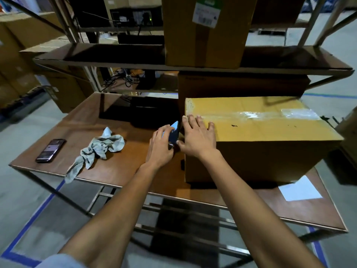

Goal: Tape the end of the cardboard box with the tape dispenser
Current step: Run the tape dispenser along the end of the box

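- The wooden table [119, 167] carries everything, with a metal shelf [135, 63] running across above its far side.
- The cardboard box [270, 155] lies on the right half of the table, its long side running left to right, its left end facing the hands. A strip of clear tape [257, 114] runs along the top seam.
- A second carton [204, 35] stands on the shelf directly above, bearing a white and green label [207, 13], and a darker carton [241, 84] sits just behind the box under the shelf.
- A dark device [152, 111] rests on the table behind the hands, close to the box's left end.
- A crumpled checked cloth [100, 149] lies left of the hands, apart from them.
- A white sheet of paper [300, 188] lies on the table near its right front corner, beside the box.
- The right hand [199, 138] lies open and flat on the box's top at its left edge, fingers spread over the tape line, thumb down at the corner.
- The left hand [160, 146] is closed around the tape dispenser [173, 133], holding it against the box's left end, just beside the right thumb.
- The dispenser is blue and mostly hidden by the fingers.
- A phone [50, 150] lies near the table's left edge, well apart from the rest.
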Available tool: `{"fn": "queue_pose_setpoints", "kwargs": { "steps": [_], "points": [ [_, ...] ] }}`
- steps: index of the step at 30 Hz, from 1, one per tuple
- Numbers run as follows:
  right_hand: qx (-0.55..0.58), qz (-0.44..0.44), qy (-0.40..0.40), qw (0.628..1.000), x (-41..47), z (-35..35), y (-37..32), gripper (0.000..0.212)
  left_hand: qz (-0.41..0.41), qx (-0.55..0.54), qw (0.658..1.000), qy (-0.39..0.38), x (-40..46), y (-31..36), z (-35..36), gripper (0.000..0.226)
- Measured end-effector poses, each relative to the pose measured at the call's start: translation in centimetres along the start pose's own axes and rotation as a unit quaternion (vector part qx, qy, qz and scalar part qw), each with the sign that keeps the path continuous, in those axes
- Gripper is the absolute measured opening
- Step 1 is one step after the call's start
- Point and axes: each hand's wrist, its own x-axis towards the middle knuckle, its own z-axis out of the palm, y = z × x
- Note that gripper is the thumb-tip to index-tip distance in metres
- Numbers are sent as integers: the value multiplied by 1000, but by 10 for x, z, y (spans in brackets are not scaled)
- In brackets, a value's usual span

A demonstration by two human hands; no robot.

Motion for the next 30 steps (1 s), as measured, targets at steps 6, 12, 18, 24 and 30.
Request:
{"fn": "queue_pose_setpoints", "kwargs": {
  "steps": [6, 12, 18, 24, 30],
  "points": [
    [26, 18, -53, 998, 7, -5, 4, 83, 41, -17, 999, -23, 9, -18, 14, 85],
    [21, 76, -137, 987, 26, -19, -7, 99, 106, -27, 992, -70, 21, -33, 10, 83],
    [-27, 137, -121, 983, 39, -15, -33, 95, 179, -9, 979, -93, 36, -52, 2, 85],
    [-56, 151, -115, 980, 39, -9, -33, 92, 265, -34, 958, -101, 52, -76, 4, 87],
    [-50, 167, -109, 979, 40, -4, -33, 90, 322, -37, 940, -110, 61, -83, 9, 75]
  ]
}}
